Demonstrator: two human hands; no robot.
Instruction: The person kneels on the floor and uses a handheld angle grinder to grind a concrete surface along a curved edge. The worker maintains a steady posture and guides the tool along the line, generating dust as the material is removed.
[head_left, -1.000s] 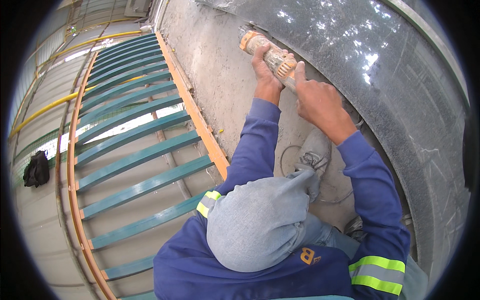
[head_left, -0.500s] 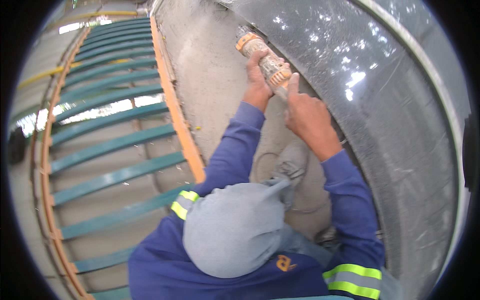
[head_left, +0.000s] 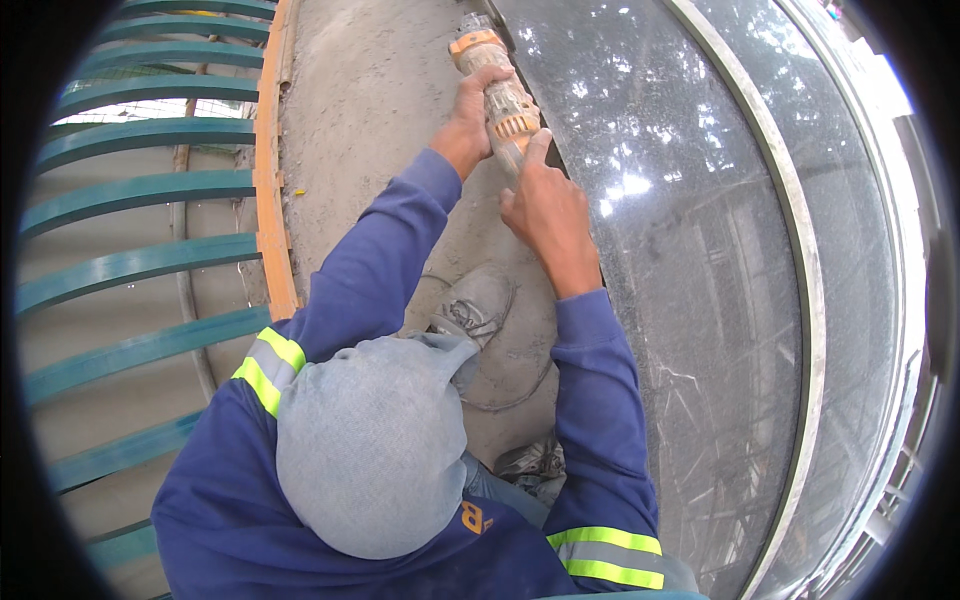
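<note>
A dust-caked angle grinder (head_left: 509, 108) with orange bands lies across both my hands, its metal head pointing away from me. My left hand (head_left: 472, 118) wraps round the middle of its body. At the rear end, my right hand (head_left: 550, 200) grips it, the index finger stretched along the casing. The tool's head is beside the base edge of a dark glass panel (head_left: 700, 250), over the dusty concrete floor (head_left: 350, 120). Whether its disc touches anything I cannot tell.
A railing with teal slats (head_left: 140, 270) and an orange frame (head_left: 272, 180) runs along my left. My bent knee (head_left: 370, 450) and grey shoe (head_left: 478, 305) are below my arms. A thin cord (head_left: 500, 408) curls on the floor. A pale metal bar (head_left: 800, 230) crosses the glass.
The view has shifted, so the hands, grinder and railing appear farther left and more glass shows at right. Both hands keep their hold. The pale haze near the grinder's head looks thinner.
</note>
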